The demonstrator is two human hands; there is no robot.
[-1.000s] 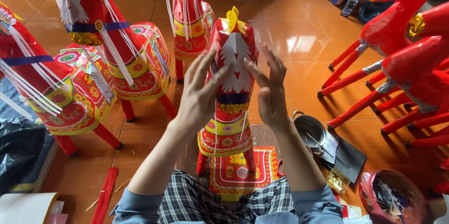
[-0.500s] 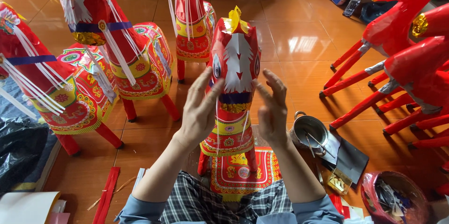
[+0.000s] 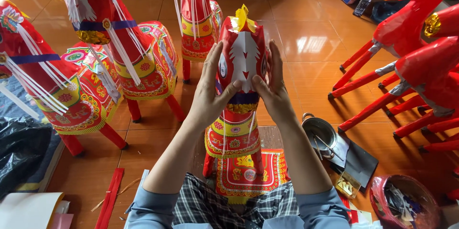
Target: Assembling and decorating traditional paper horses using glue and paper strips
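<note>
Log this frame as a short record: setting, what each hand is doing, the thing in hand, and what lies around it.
setting: orange tiled floor, seen from above the person's lap
left hand: left hand pressed flat on the side of the horse's head, thumb on its face
right hand: right hand on the other side, thumb on the face
thing in hand: red paper horse, upright, with patterned cloth on its back
left of it: finished paper horses with white ribbons
right of it: plain red horses, metal pot
</note>
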